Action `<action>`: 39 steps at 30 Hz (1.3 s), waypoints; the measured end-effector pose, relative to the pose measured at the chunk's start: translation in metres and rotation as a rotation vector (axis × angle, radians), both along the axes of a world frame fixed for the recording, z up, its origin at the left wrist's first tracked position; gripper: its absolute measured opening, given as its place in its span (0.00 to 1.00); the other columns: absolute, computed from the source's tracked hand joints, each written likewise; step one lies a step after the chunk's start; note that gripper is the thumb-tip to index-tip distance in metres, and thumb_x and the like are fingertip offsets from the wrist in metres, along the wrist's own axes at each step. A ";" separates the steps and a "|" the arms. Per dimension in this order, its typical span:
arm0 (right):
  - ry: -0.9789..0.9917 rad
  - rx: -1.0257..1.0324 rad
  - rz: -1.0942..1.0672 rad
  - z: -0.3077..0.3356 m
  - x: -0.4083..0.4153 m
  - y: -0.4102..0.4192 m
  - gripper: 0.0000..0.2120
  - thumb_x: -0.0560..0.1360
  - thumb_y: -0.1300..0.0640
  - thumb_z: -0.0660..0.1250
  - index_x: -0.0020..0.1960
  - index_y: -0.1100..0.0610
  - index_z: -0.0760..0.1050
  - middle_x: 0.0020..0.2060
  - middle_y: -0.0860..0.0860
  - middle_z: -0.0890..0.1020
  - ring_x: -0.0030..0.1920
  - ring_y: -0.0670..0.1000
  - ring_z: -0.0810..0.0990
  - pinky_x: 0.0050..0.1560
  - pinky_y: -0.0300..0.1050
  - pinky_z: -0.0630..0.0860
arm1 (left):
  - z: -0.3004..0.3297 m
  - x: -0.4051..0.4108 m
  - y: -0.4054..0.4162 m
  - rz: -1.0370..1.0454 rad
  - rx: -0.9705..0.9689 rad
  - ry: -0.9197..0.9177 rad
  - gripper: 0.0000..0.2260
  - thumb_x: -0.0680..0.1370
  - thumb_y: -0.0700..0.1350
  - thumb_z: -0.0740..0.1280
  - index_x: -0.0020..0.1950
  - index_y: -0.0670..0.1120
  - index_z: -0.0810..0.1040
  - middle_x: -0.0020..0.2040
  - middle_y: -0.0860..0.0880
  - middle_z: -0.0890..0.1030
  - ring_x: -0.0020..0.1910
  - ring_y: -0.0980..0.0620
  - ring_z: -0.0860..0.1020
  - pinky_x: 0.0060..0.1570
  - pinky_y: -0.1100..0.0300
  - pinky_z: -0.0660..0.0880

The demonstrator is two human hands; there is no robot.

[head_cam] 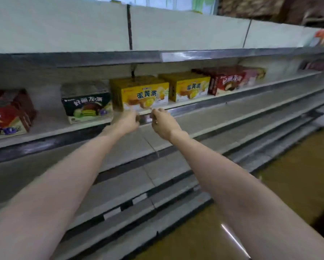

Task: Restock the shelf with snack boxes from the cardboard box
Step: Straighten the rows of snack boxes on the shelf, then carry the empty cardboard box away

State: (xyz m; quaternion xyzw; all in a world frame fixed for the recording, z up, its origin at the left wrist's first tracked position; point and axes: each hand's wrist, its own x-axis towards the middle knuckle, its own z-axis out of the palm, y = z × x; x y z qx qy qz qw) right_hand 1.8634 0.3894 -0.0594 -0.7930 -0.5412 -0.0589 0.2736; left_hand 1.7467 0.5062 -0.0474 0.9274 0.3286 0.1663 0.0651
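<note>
Both of your arms reach forward to the front lip of the shelf, hands side by side and nearly touching. Your left hand shows a curled grip, fingers bent in toward the shelf edge at the foot of the yellow snack box; motion blur hides whether it pinches anything. Your right hand is also curled, fingertips drawn together just under the box's lower right corner, and what they hold, if anything, cannot be told.

The yellow snack box stands upright on the shelf at 12 o'clock from both hands, its front face square to you and its base just above your knuckles. A second yellow box sits beside it toward 2 o'clock, and a red box stands beyond that, with a pink box behind it. At 10 o'clock from your left hand sits a dark green box, apart from the yellow one. Farther toward 9 o'clock, a dark red box rests at the frame's left edge. Lower shelves step down beneath your forearms toward a brown floor.
</note>
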 end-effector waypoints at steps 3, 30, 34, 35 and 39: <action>0.011 -0.047 -0.138 -0.021 0.024 -0.063 0.10 0.78 0.61 0.62 0.57 0.59 0.75 0.54 0.58 0.78 0.53 0.61 0.78 0.50 0.50 0.74 | -0.029 0.044 -0.039 -0.162 -0.079 0.043 0.03 0.73 0.40 0.64 0.42 0.46 0.77 0.43 0.43 0.81 0.41 0.44 0.80 0.43 0.50 0.79; 0.370 -0.133 -1.141 -0.188 0.012 -0.524 0.06 0.79 0.58 0.64 0.55 0.56 0.77 0.52 0.54 0.78 0.53 0.55 0.78 0.55 0.51 0.77 | -0.165 0.190 -0.467 -1.055 -0.275 0.272 0.09 0.76 0.44 0.64 0.54 0.48 0.80 0.49 0.48 0.82 0.49 0.47 0.80 0.49 0.52 0.79; 0.420 -0.108 -1.296 -0.209 0.008 -0.566 0.07 0.79 0.57 0.64 0.56 0.54 0.77 0.53 0.53 0.78 0.54 0.54 0.77 0.54 0.48 0.75 | -0.183 0.204 -0.507 -1.045 -0.403 0.287 0.06 0.77 0.43 0.64 0.50 0.49 0.80 0.46 0.49 0.81 0.47 0.48 0.80 0.43 0.56 0.76; 0.434 -0.094 -1.336 -0.213 0.010 -0.576 0.08 0.80 0.57 0.64 0.57 0.55 0.77 0.54 0.53 0.78 0.55 0.54 0.77 0.55 0.49 0.76 | -0.189 0.211 -0.515 -1.021 -0.459 0.285 0.06 0.77 0.43 0.64 0.50 0.48 0.80 0.48 0.48 0.82 0.49 0.47 0.80 0.45 0.55 0.77; 0.509 0.025 -1.473 -0.230 0.031 -0.606 0.09 0.80 0.57 0.65 0.59 0.54 0.77 0.56 0.51 0.78 0.55 0.52 0.77 0.54 0.45 0.75 | -0.210 0.239 -0.544 -0.906 -0.626 0.330 0.13 0.80 0.42 0.65 0.64 0.44 0.79 0.59 0.44 0.80 0.59 0.46 0.78 0.58 0.53 0.77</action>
